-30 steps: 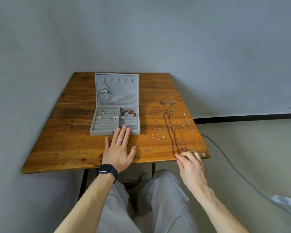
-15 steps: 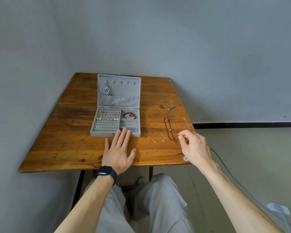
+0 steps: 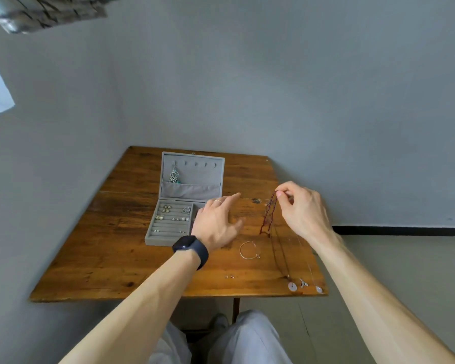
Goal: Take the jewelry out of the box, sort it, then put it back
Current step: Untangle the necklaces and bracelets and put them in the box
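In the head view, a dark red beaded necklace [image 3: 269, 214] is being pinched by the right hand [image 3: 301, 208] and dangled above the wooden table [image 3: 111, 258], right of the open grey jewelry box [image 3: 168, 227]. The left hand [image 3: 217, 222] is being held spread and empty beside the box.

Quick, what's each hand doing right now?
Left hand: open, fingers spread, holding nothing.
Right hand: pinched shut on the dark red beaded necklace, lifting it.
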